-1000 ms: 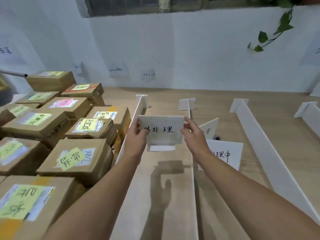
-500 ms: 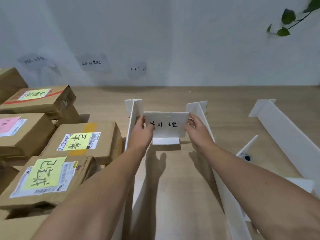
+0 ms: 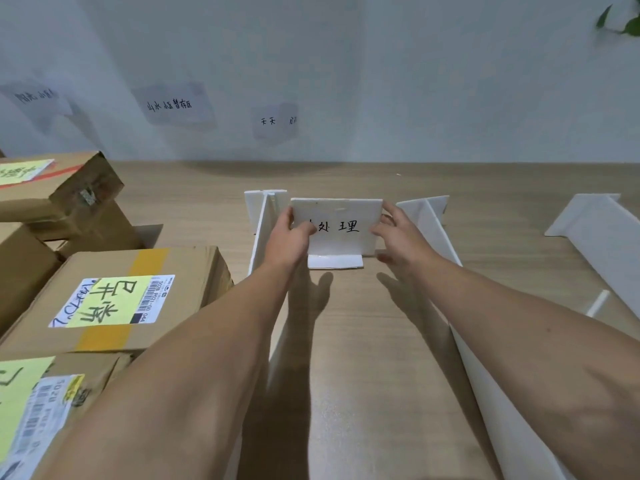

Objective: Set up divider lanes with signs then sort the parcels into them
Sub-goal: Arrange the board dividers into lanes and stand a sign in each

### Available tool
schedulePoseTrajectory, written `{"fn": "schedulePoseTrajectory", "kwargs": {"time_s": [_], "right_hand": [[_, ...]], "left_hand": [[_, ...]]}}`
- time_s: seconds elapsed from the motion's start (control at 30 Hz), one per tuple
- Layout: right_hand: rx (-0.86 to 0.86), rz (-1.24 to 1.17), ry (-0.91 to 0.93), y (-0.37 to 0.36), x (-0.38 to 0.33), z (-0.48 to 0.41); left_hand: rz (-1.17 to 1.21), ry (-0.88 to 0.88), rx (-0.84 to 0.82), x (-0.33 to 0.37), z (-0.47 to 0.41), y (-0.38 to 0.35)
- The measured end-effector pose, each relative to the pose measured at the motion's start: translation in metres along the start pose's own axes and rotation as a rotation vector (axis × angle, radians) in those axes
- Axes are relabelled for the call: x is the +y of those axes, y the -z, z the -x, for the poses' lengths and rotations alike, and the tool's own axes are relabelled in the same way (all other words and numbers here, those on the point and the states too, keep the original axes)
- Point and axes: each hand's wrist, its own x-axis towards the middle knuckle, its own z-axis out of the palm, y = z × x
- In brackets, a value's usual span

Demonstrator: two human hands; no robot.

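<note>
A white sign with black handwriting stands upright on its small white foot on the wooden table. It sits at the far end of the lane between two white dividers, the left divider and the right divider. My left hand grips the sign's left edge, thumb across its face and covering the first character. My right hand pinches its right edge with thumb and forefinger, the other fingers loose. Brown parcels with yellow notes are stacked to the left.
A third white divider lies further right, with a thin white piece beside it. Paper labels hang on the white wall behind. More parcels are piled at the far left, close against the left divider.
Both hands carried the sign forward and down to the far end of the lane, where its foot now rests on the table. My view moved closer and to the left.
</note>
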Motion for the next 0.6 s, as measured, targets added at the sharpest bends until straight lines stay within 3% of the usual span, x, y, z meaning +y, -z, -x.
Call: {"fn": "schedulePoseTrajectory", "kwargs": {"time_s": [0.37, 0.6], "right_hand": [[0.012, -0.008, -0.022, 0.004, 0.008, -0.005], [0.044, 0.049, 0.022, 0.019, -0.005, 0.049]], "left_hand": [[-0.006, -0.049, -0.007, -0.007, 0.005, 0.001], [-0.071, -0.132, 0.018, 0.009, 0.054, 0.001]]}}
